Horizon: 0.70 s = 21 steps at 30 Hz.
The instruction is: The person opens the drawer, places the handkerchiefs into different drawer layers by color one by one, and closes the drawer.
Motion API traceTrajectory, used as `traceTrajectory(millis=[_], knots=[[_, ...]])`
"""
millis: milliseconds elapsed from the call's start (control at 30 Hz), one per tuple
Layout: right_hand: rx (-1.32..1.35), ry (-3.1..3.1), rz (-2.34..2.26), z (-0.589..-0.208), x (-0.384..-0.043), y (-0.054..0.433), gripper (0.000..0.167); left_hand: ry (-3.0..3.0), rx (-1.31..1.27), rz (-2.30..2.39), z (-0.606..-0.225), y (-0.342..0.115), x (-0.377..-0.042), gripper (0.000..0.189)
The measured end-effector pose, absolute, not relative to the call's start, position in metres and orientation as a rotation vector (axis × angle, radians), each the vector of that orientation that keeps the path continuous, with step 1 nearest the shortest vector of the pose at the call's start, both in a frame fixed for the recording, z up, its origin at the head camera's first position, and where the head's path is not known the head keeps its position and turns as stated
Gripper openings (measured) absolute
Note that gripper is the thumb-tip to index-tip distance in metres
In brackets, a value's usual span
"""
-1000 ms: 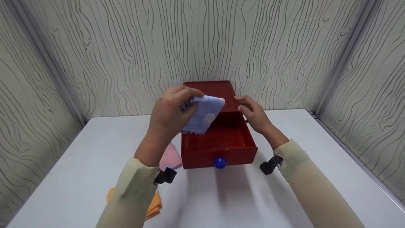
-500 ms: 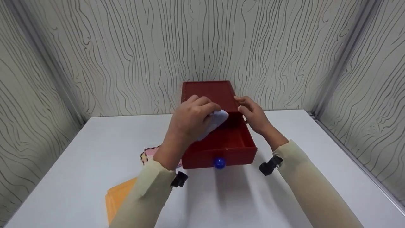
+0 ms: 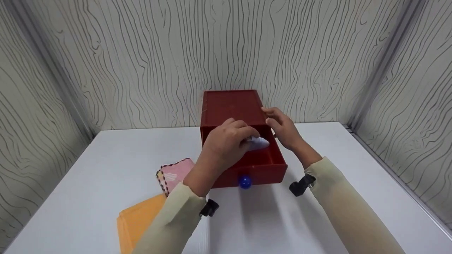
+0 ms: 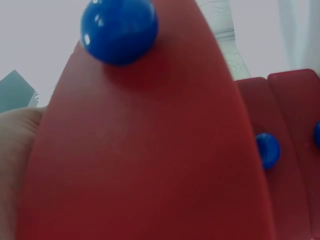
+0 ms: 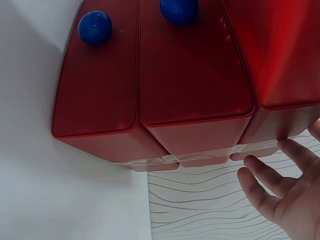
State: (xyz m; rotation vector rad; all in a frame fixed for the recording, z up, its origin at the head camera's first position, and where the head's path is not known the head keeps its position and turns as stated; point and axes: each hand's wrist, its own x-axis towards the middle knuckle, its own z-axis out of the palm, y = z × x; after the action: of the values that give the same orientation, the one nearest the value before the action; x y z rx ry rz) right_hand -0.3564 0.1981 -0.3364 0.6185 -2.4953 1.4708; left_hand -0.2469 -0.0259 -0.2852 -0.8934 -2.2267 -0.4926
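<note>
My left hand [image 3: 226,146] pinches a folded pale blue cloth [image 3: 259,143] inside the pulled-out top drawer [image 3: 265,174] of a red drawer unit [image 3: 229,106]. Most of the cloth is hidden behind the fingers. A blue knob [image 3: 245,181] sits on the drawer front, which fills much of the left wrist view and hides the cloth there. My right hand [image 3: 283,128] touches the right side of the unit near its top edge. The right wrist view shows that hand's fingers [image 5: 260,190] loosely spread beside the stacked drawers.
A folded pink cloth [image 3: 178,173] with a dark stitched edge lies left of the unit. Nearer the front is a folded orange cloth [image 3: 137,218], partly under my left sleeve. Lower drawers [image 5: 195,75] stay closed. The patterned wall [image 3: 229,46] stands behind.
My left hand has moved right and down, taking the pale blue cloth from above the drawer into it. More of the pink and orange cloths shows. My right hand has stayed put.
</note>
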Motion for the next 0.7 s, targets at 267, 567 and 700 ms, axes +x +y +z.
traceTrajectory(millis=[267,567,700], knots=[[0.611,-2.508,1.494,-0.3332,-0.3536,0.1967,0.044,-2.272,-0.852,-0.324,-0.2891,-0.0223,-0.253,0.017],[0.616,-2.483,1.494,-0.3366,-0.3563,0.1986,0.044,-2.452,-0.818,-0.453,-0.2898,-0.0219,-0.2525,0.018],[0.615,-2.486,1.493,-0.3382,-0.3573,0.1984,0.044,-2.523,-0.832,-0.635,-0.2898,-0.0244,-0.2518,0.017]])
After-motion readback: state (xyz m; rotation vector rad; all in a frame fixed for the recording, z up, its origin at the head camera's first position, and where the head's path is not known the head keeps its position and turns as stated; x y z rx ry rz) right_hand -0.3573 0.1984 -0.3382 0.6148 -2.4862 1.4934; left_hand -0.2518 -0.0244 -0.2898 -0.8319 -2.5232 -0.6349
